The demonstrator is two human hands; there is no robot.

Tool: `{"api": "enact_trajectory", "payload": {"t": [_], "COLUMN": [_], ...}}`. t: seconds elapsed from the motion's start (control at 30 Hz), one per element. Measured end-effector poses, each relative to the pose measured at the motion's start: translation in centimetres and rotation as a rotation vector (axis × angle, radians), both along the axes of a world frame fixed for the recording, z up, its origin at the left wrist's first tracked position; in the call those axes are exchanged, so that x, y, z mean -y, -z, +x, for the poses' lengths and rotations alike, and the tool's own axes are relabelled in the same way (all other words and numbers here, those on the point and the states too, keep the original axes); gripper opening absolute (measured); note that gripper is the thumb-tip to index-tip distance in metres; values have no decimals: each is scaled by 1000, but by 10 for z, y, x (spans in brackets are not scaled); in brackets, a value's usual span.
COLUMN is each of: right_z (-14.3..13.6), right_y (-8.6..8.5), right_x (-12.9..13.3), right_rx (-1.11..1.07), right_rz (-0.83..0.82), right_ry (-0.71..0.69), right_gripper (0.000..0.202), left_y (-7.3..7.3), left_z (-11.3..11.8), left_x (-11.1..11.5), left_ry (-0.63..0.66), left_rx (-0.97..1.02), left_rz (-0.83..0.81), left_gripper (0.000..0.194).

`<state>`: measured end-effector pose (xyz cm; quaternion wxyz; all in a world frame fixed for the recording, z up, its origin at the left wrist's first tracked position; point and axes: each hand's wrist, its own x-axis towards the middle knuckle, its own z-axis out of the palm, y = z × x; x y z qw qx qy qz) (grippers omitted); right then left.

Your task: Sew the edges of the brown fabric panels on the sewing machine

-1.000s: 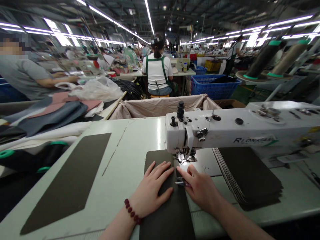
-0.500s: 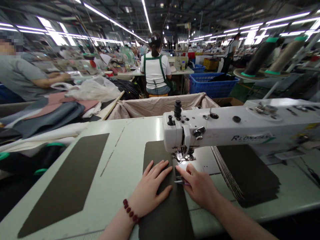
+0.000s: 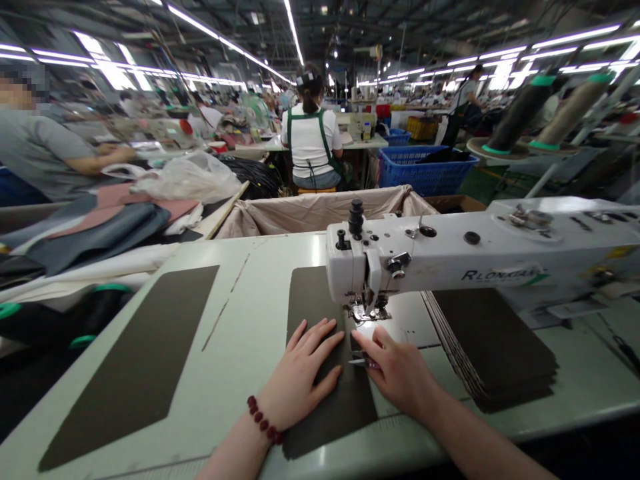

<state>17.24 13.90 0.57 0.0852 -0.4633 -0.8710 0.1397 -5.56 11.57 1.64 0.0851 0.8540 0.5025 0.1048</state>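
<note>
A dark olive fabric panel point(image 3: 345, 413) lies under the presser foot point(image 3: 369, 313) of a white sewing machine point(image 3: 430, 257). Flat on this panel, fingers spread, rests my left hand point(image 3: 303, 370), a dark red bead bracelet on its wrist. My right hand point(image 3: 397, 370) is closed round thread snips point(image 3: 357, 362), their blades pointing left over the panel. Its index fingertip presses the panel's right edge just in front of the foot. The handle of the snips is mostly hidden in my palm.
Right of the needle a stack of dark panels point(image 3: 495, 347) lies beneath the machine arm. One single panel point(image 3: 135, 360) lies on the table's left side. Thread cones point(image 3: 520, 113) stand at the upper right. A cloth-lined bin point(image 3: 300, 213) is behind the table; co-workers sit beyond.
The panel under my hands has slid away from me, further under the machine; its near edge now shows on the table. Both hands stay in nearly the same place.
</note>
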Motion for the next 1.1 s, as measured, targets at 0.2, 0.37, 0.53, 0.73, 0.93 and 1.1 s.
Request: {"api": "enact_trajectory", "payload": {"t": [0.2, 0.37, 0.53, 0.73, 0.93, 1.1], "right_z": [0, 0, 0, 0, 1, 2], "right_y": [0, 2, 1, 1, 5, 4], "right_x": [-1, 0, 0, 0, -1, -1], "right_rx": [7, -3, -11, -15, -28, -20], "right_rz": [-1, -2, 0, -6, -4, 1], "right_ry": [2, 2, -4, -2, -3, -8], "right_gripper": [55, 55, 56, 55, 55, 54], "left_y": [4, 6, 8, 8, 10, 12], "left_z": [-1, -1, -2, -1, -1, -1], "left_x": [-1, -1, -2, -2, -3, -4], "left_ry": [0, -9, -29, -34, -40, -64], "left_rx": [0, 6, 11, 36, 39, 23], "left_rz": [9, 15, 15, 37, 51, 49], "left_gripper": [48, 47, 46, 45, 44, 48]}}
